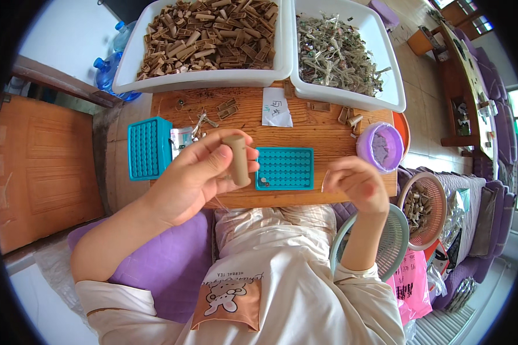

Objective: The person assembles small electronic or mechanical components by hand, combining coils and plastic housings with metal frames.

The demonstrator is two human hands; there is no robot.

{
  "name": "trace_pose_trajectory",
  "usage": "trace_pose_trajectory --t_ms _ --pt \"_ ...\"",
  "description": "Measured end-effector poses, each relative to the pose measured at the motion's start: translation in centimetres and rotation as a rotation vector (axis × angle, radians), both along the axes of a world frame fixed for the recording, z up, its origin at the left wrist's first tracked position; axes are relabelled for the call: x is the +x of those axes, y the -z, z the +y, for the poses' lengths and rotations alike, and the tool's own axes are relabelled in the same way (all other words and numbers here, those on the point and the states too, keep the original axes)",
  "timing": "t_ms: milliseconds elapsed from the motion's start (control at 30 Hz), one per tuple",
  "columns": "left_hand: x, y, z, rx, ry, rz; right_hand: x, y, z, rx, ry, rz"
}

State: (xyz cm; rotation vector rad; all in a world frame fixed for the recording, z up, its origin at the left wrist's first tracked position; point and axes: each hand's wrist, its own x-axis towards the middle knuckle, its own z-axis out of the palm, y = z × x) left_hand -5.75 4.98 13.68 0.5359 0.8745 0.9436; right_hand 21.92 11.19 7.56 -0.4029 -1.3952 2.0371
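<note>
A tan plastic casing [237, 162], shaped like a short rounded tube, is held nearly upright in my left hand [198, 172]. The thumb presses its near side while the fingers wrap behind it. Thin wires hang faintly below that hand. My right hand [358, 183] is raised to the right, fingers curled together; a thin pale sliver shows at the fingertips, too small to name. Between the hands, on the wooden table, lies a teal tray [284, 167] of round pockets, with a few small silvery discs in its near left corner.
A white bin [201, 82] of tan casings and another white bin [351, 99] of wired parts stand at the back. A second teal tray [148, 148] is at left, a purple tub [364, 150] at right. Baskets [437, 230] flank my right arm. Loose casings [227, 108] lie about.
</note>
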Motion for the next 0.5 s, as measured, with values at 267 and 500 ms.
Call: trace_pose_trajectory --t_ms 267,500 --pt "-0.2 0.6 0.1 -0.073 -0.083 0.058 6.5 0.8 2.3 -0.037 0.067 -0.017" --pt "0.2 0.2 -0.2 -0.037 -0.119 0.132 8.7 2.6 4.4 -0.041 0.061 0.066"
